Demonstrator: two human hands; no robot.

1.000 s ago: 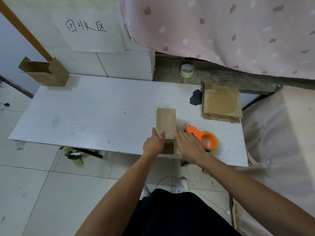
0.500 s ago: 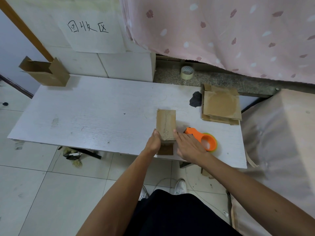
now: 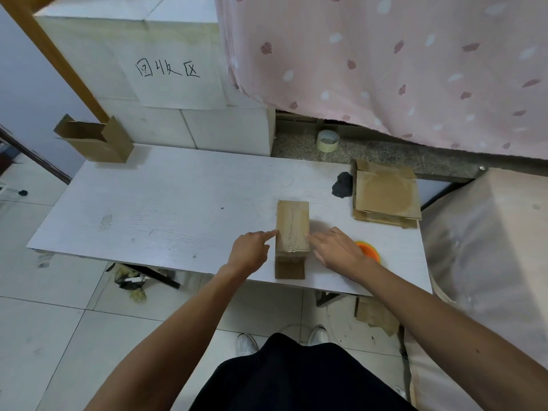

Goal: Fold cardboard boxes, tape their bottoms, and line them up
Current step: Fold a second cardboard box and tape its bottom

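A small folded cardboard box [image 3: 292, 225] stands bottom-up near the front edge of the white table [image 3: 166, 209], with clear tape along its top seam. My left hand [image 3: 250, 253] touches the box's left side with an outstretched index finger. My right hand [image 3: 335, 250] rests its straight fingers against the box's right side. An orange tape dispenser [image 3: 369, 253] lies just right of my right hand, partly hidden by it. One folded box [image 3: 96, 140] with open flaps stands at the table's far left corner. A stack of flat cardboard blanks [image 3: 385, 194] lies at the right.
A roll of tape [image 3: 327, 140] sits on the stone ledge behind the table. A black lump [image 3: 342, 185] lies beside the blanks. A pink curtain hangs at the back right. Cardboard scraps [image 3: 375, 317] and debris lie on the tiled floor under the table.
Both hands slid forward from the box's near end to its sides, fingers now straightened against it. The box stays in place.
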